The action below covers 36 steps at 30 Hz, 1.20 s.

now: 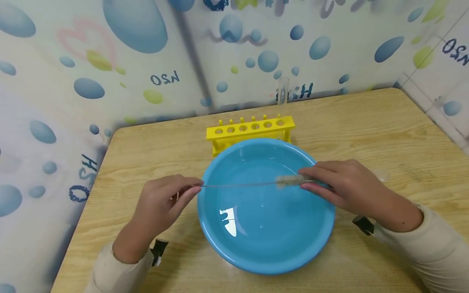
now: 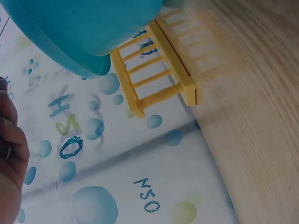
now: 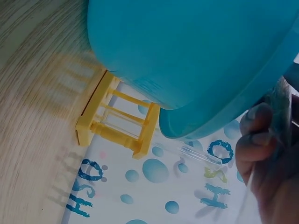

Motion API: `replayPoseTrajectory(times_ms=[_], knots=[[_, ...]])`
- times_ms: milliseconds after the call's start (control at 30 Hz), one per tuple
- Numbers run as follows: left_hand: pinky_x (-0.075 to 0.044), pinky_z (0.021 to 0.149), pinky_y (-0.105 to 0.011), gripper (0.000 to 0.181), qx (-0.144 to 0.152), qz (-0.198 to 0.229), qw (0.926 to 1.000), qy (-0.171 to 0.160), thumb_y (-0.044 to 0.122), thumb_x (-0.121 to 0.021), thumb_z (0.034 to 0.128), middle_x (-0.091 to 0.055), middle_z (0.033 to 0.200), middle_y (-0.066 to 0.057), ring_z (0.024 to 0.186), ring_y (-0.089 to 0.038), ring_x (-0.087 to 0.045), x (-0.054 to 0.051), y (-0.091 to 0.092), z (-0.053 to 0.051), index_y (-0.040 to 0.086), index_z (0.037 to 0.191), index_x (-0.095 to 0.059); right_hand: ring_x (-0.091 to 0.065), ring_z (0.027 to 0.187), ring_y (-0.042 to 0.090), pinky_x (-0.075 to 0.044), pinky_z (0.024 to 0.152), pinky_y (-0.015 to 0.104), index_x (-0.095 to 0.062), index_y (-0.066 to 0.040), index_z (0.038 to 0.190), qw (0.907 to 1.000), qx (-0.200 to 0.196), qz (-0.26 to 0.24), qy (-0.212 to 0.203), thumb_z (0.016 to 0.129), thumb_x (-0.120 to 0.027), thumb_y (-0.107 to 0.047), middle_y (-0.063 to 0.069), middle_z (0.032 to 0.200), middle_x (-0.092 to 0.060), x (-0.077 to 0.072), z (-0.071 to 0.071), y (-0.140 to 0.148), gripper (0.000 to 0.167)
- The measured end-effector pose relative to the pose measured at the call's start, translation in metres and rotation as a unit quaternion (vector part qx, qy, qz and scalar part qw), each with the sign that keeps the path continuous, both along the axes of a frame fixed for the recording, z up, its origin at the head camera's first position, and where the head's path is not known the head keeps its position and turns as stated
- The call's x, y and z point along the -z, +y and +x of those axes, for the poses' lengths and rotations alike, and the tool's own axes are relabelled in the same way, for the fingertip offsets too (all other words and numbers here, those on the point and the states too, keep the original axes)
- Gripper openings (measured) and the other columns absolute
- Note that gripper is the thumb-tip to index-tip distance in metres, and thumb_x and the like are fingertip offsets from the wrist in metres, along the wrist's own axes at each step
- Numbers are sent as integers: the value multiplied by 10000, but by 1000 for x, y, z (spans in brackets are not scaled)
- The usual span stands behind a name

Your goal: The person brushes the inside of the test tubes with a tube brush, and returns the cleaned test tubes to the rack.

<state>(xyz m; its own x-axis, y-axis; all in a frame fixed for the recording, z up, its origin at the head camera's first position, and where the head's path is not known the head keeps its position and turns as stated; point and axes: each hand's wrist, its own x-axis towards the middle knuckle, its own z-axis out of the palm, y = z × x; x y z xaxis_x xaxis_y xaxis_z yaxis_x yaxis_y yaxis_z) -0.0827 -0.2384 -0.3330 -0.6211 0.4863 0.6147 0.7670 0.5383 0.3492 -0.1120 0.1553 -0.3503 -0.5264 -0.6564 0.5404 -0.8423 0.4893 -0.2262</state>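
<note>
A test tube brush (image 1: 288, 180) with pale bristles and a long twisted wire stem (image 1: 238, 185) spans the blue basin (image 1: 265, 266). My left hand (image 1: 161, 203) pinches the stem's end near the basin's left rim. Over the right rim, my right hand (image 1: 346, 187) holds a clear test tube (image 1: 382, 176), mostly hidden by the fingers, its faint end showing beyond the hand. The bristles sit at the tube's mouth by my fingertips; how far inside they reach is hard to tell. In the right wrist view, bristles show near the gripping fingers (image 3: 254, 144).
Behind the basin stands a yellow test tube rack (image 1: 250, 129), with another clear test tube (image 1: 283, 91) upright in its right end. Water and a bright reflection show in the basin. The wooden table (image 1: 154, 150) meets a patterned wall (image 1: 190, 53) at the back.
</note>
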Motion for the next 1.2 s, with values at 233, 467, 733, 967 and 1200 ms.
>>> replayPoseTrajectory(times_ms=[233, 467, 733, 967, 1200], knots=[[-429, 461, -157, 346, -484, -354, 9839, 1686, 296, -562, 1036, -718, 714, -53, 480, -79, -499, -9, -3, -2, 15, 967, -753, -540, 664, -45, -429, 564, 76, -712, -88, 1157, 9994, -14, 19, -347, 1020, -572, -379, -42, 921, -740, -1, -1, 4, 351], [-524, 477, -272, 320, -561, -633, 9740, 2103, 276, -578, 1029, -761, 783, -90, 557, -190, -689, -14, -3, -1, 22, 1001, -772, -561, 702, -64, -454, 589, 75, -717, -100, 1152, 9982, -130, 116, -581, 968, -677, -271, -52, 943, -743, 0, -1, 7, 255], [-563, 512, -334, 281, -464, -638, 9699, 2302, 238, -603, 1010, -765, 801, -92, 591, -214, -708, -15, -1, 1, 21, 1009, -782, -587, 709, -49, -475, 603, 83, -719, -101, 1149, 9981, -81, 194, -578, 962, -685, -270, -48, 951, -745, 0, -1, 8, 255], [-579, 544, -327, 317, -352, -436, 9785, 1986, 241, -588, 1023, -756, 804, -94, 611, -207, -707, -10, 1, 1, 3, 940, -780, -521, 633, -42, -408, 539, 76, -733, -97, 1126, 9997, 86, 49, -212, 1021, -514, -470, -49, 881, -729, 0, -1, 5, 445], [-460, 528, -117, 300, -48, -284, 9982, 529, 241, -547, 1041, -681, 778, -22, 562, -65, -526, -4, 4, 4, 24, 944, -730, -588, 565, 55, -461, 480, 177, -763, -83, 1044, 9971, 269, -104, 706, 1036, -420, -537, -3, 811, -726, 0, -2, 0, 569]])
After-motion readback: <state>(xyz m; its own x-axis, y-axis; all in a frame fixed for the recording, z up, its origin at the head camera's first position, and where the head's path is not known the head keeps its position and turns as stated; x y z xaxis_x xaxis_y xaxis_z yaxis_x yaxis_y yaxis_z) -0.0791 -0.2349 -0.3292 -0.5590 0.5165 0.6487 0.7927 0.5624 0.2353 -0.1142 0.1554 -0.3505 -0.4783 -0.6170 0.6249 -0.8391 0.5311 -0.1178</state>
